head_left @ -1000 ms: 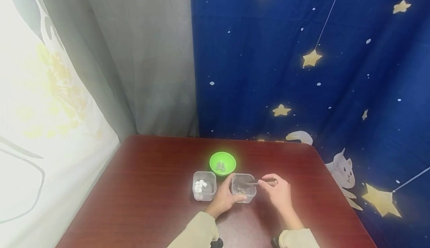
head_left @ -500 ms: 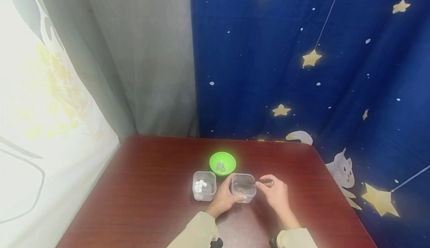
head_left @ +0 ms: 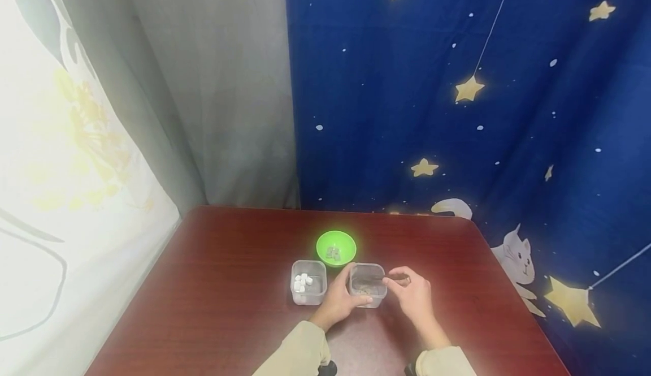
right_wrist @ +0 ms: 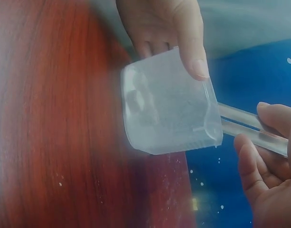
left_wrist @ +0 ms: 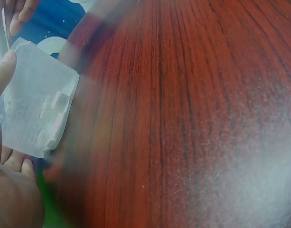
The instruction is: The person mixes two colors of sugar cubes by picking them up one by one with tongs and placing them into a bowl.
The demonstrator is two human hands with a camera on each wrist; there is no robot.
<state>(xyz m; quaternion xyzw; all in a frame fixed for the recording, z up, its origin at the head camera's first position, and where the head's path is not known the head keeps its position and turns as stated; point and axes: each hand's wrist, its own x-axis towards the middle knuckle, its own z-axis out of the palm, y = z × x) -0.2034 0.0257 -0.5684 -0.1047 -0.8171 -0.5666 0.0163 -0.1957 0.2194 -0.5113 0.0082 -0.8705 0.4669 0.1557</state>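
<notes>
At far left of the head view, a pale patterned curtain [head_left: 76, 195] glows beside a grey one [head_left: 244, 110]; below, at lower centre of the frame, a clear tub [head_left: 322, 292] of white cubes [head_left: 302, 281] sits on a red-brown table [head_left: 229, 314]. Just beyond it, to the right, a green bowl [head_left: 348, 246] carries a few greyish cubes [head_left: 333, 253]. Next, a person's left hand [head_left: 339, 298] grips a second clear tub [head_left: 367, 264], thumb on the near side; pale bits inside are too blurred to name. The tub looks light, thin-walled and fairly stiff, perhaps slick, best steadied low on opposite walls without squeezing hard. To its right, the right hand [head_left: 414, 295] pinches slender tongs [right_wrist: 249, 135], whose far ends reach inside that tub; whether they clasp anything cannot be told. The tongs appear light and springy, suited to a fingertip hold partway along both arms, and a small cube could slip from them. A starry blue curtain [head_left: 396, 99] fills the upper right.
</notes>
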